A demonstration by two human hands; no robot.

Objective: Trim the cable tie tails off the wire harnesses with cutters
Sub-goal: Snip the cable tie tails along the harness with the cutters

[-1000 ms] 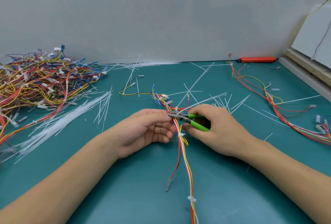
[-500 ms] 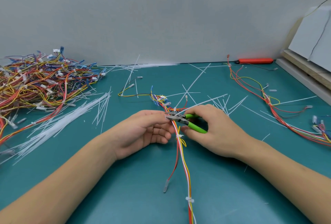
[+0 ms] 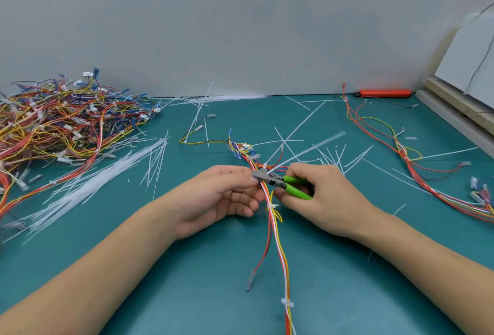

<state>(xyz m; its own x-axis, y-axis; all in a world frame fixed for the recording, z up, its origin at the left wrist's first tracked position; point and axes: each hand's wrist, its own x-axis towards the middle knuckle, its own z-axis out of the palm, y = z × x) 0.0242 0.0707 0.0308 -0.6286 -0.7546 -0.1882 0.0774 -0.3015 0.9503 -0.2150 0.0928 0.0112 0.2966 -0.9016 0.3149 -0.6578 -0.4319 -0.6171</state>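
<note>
My right hand (image 3: 323, 198) is curled around the green handles of the small metal cutters (image 3: 280, 183), and the grey nose of the cutters sits at the white plastic cable tie tail (image 3: 307, 150) that sticks up and away to the right, looking blurry. My left hand (image 3: 219, 198) pinches the bundle of red, white, yellow and orange wires (image 3: 278, 241) right beside the cutter nose, with my thumb on top and my other fingers loosely bent below. This wire harness lies on the teal green table mat (image 3: 187, 281) and runs from my hands down toward me. It has a short white tie (image 3: 272, 206) just below my fingers and another white tie (image 3: 286, 303) lower down. One red wire splits off and ends in a clear plug (image 3: 250, 281). Past my hands, lots of thin white cut-off tie tails (image 3: 302, 123) lie crossed on the mat. To the left is a long bunch of white ties (image 3: 93, 182), and behind it a big messy pile of colourful wire harnesses (image 3: 58, 123). To the right lies another long red and yellow harness (image 3: 401, 152). An orange flat tool (image 3: 383, 93) rests by the grey wall (image 3: 240, 27).
</note>
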